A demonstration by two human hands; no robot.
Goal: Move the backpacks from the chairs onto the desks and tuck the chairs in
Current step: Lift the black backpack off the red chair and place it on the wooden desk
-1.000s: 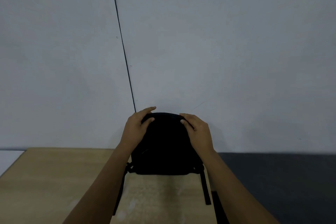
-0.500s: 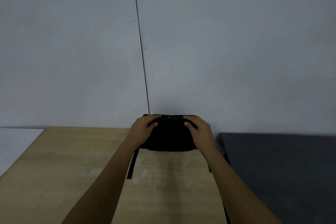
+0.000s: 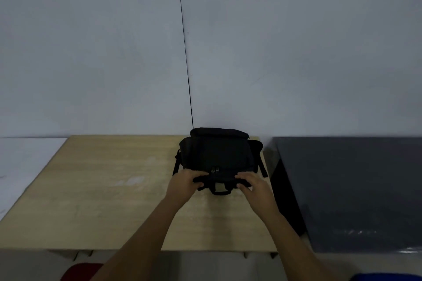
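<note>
Tipped from upright, the black backpack (image 3: 219, 155) now lies flat on the wooden desk (image 3: 114, 189) by the wall, fingers of both hands (image 3: 186, 182) (image 3: 255, 187) grasping its near edge. Red chair (image 3: 80, 271) below remains untucked.

Pretty dim feed on my end, flat grey light.
The backpack (image 3: 219, 155) is a near-featureless black blob, the wall (image 3: 91, 52) darkens toward the corners, and everything looks soft, with wide-angle bending at the edges.
</note>
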